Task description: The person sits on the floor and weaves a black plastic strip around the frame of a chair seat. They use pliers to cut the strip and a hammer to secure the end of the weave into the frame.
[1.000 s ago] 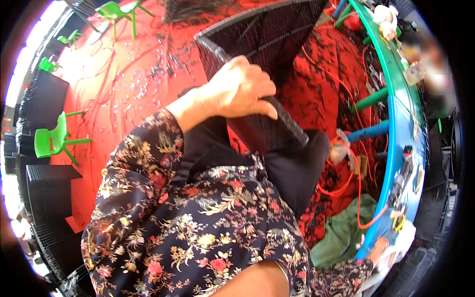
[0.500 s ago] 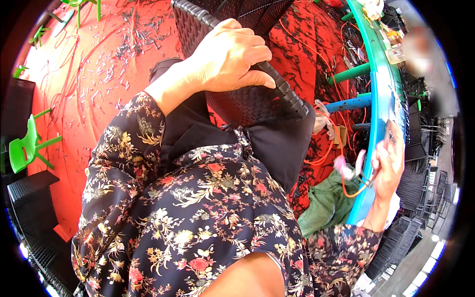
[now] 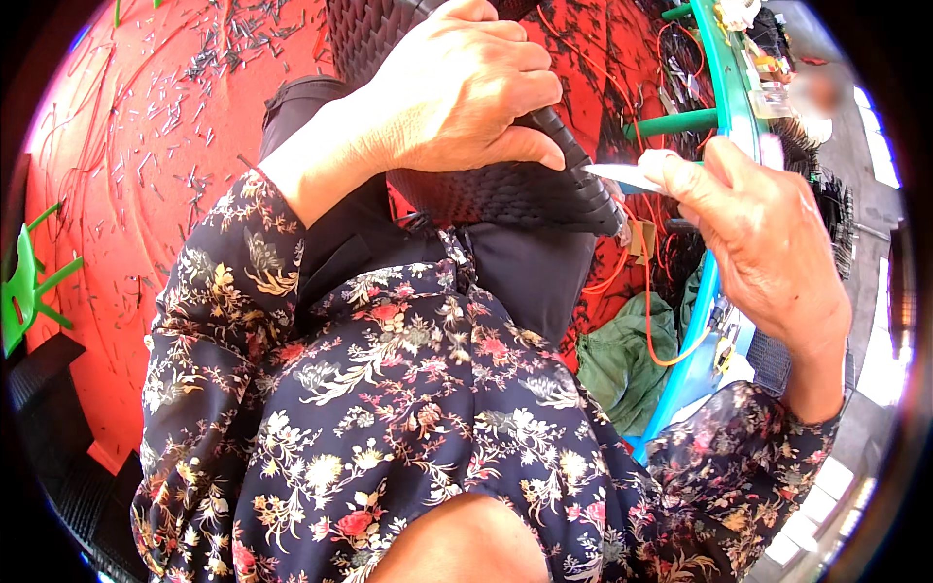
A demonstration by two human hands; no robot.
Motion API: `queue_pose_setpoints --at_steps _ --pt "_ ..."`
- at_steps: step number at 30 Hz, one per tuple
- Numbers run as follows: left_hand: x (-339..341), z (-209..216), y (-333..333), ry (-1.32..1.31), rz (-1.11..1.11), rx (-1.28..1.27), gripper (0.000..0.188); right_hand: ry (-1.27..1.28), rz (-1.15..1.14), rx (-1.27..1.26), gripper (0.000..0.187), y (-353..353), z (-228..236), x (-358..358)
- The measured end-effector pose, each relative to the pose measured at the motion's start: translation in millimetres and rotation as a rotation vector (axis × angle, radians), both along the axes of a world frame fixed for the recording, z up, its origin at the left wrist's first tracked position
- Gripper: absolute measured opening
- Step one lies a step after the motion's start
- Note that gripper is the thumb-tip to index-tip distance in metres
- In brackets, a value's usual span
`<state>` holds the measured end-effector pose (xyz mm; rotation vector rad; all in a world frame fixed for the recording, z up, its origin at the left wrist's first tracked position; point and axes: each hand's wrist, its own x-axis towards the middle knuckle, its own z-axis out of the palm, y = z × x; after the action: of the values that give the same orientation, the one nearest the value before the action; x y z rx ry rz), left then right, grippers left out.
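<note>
Across my lap rests a dark woven rattan-like piece (image 3: 486, 197) with a thick wrapped rim. My left hand (image 3: 466, 92) is closed over that rim, fingers on the far side and thumb along the near edge. My right hand (image 3: 748, 233) is closed around a pale pointed blade (image 3: 622, 175); its handle is hidden in the fist. The blade points left, its tip at the rim's right part, close to my left thumb. Whether the tip touches the weave I cannot tell.
A curved blue-green table edge (image 3: 724, 87) runs down the right side, with small items on it. Below it lie a green cloth (image 3: 627, 360) and an orange hose (image 3: 653, 335). Black strip scraps (image 3: 219, 53) litter the red floor (image 3: 107, 243). A green stool (image 3: 21, 287) stands left.
My right hand has come up and left from beside the table edge to the woven piece, with the blade now showing. My left hand keeps its grip on the rim.
</note>
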<state>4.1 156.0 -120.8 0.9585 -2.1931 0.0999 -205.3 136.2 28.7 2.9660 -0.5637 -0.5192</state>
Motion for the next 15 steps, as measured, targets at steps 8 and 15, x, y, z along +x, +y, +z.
queue_pose_setpoints --at_steps 8,15 --pt "-13.2 3.7 -4.5 0.078 -0.069 0.022 0.033 0.197 0.190 -0.240 0.025 2.7 19.7 31.4" --pt "-30.1 11.0 -7.1 0.674 -0.393 0.387 0.031 0.248 0.479 -0.411 0.017 -2.4 13.8 42.0"
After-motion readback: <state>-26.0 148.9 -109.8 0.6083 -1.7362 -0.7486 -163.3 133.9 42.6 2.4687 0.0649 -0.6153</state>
